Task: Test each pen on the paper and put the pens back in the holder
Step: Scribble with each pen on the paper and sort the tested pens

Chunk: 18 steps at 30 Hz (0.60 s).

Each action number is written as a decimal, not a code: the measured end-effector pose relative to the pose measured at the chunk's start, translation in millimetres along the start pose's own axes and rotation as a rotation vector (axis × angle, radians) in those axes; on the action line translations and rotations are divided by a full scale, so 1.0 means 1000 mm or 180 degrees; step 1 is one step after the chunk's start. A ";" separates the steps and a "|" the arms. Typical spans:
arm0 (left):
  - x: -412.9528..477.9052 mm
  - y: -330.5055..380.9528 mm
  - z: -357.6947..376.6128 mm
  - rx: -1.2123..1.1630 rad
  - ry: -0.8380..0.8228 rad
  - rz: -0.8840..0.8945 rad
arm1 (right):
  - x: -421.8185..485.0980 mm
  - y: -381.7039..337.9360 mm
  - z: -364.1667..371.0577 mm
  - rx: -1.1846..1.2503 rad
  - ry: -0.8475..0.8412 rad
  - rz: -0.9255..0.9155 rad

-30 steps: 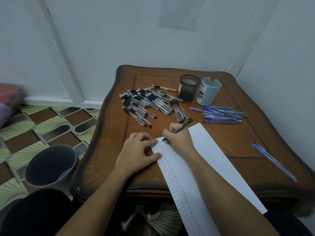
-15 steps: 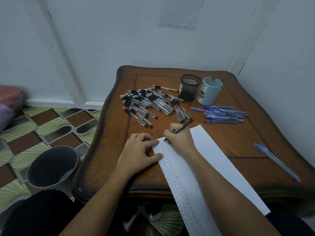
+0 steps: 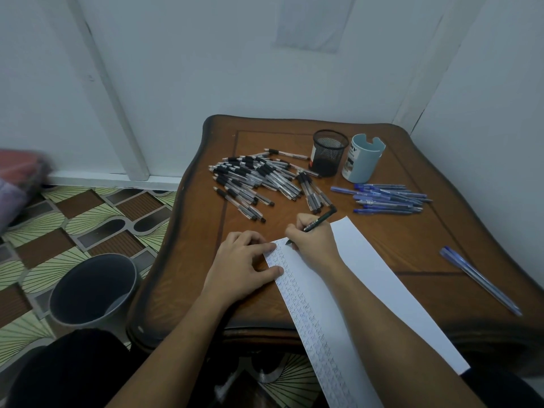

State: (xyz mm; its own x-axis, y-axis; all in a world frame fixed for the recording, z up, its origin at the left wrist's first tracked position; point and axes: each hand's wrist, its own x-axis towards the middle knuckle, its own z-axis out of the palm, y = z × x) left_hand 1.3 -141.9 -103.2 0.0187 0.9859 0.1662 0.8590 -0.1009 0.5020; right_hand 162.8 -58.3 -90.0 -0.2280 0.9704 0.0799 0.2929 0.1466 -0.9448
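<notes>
On my head-camera feed I look down at a brown wooden table [image 3: 203, 231] pushed into a pale corner of the room. A person's two bare forearms reach in from the bottom of the view.

The right hand [image 3: 316, 244] pinches a dark green pen [image 3: 319, 221] in a writing grip, fingers curled round the barrel. The pen's tip rests on the far left corner of a long white sheet of paper [image 3: 371, 278]. The paper lies at a slant across the table and hangs over the near edge. A column of small ink marks runs down its left side.

The left hand [image 3: 244, 266] lies flat on the table with its fingers spread. Its index fingertip and thumb press on the paper's left edge, just beside the pen tip.

Beyond the hands, a loose heap of clear pens with black grips [image 3: 259, 181] lies on the table. Right of the heap stands a black mesh pen holder [image 3: 329, 153], upright, and I cannot tell what is inside it. Touching or just beside it on the right stands a light blue cup [image 3: 363, 161] with notches in its rim. In front of the cup lies a smaller pile of blue pens [image 3: 388, 198]. Well apart, near the table's right edge, lie loose blue pens [image 3: 479, 279]; I cannot tell whether there are one or two.

On the patterned floor [image 3: 88, 216] to the left stands a dark grey bin [image 3: 91, 290], just beside the table's corner.
</notes>
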 end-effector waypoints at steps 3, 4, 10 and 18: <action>0.000 0.000 0.000 -0.0004 -0.0008 -0.0006 | -0.001 0.000 0.000 -0.0016 -0.0006 0.0000; 0.000 0.000 0.000 0.0001 -0.0014 -0.0006 | -0.001 0.000 0.000 0.0006 -0.0020 -0.0001; 0.000 0.000 -0.001 0.0017 -0.0004 -0.0008 | -0.001 -0.002 0.000 0.0011 -0.0049 0.0014; -0.001 0.003 -0.003 -0.0011 -0.0011 -0.0038 | -0.002 -0.003 0.001 -0.0135 0.0057 0.0038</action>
State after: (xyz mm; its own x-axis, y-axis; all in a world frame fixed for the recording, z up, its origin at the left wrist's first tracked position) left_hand 2.3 -143.6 -99.6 0.0103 0.9875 0.1573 0.8574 -0.0897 0.5067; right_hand 161.3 -61.4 -87.3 -0.2078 0.9753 0.0746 0.3349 0.1426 -0.9314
